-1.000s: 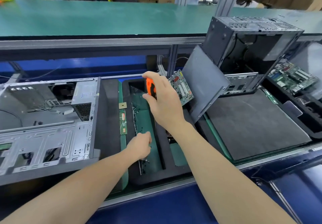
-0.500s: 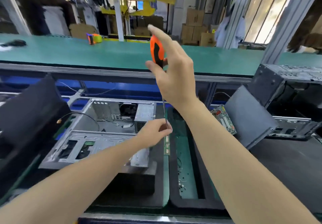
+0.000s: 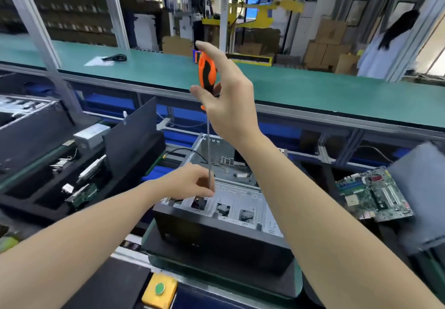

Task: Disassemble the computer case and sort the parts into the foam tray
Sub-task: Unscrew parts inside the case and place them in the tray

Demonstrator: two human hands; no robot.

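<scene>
An open grey computer case [image 3: 243, 202] lies on its side in front of me, its bare metal inside facing up. My right hand [image 3: 226, 97] holds an orange and black screwdriver [image 3: 206, 75] upright by the handle, high above the case. Its long thin shaft runs straight down to my left hand [image 3: 190, 183], whose fingertips pinch the shaft near its tip just over the case's near edge. A black foam tray [image 3: 31, 202] at the left holds several small parts. A green motherboard [image 3: 373, 195] lies at the right.
A dark side panel [image 3: 131, 135] leans upright at the left tray. Another dark panel [image 3: 421, 202] stands at the far right. A yellow box with a green button [image 3: 159, 289] sits at the near edge. A long green conveyor [image 3: 313, 87] runs behind. A person in white stands far right.
My view has swung left and up. The screwdriver has risen from the foam tray slot to above the open case, and my left hand now pinches its shaft.
</scene>
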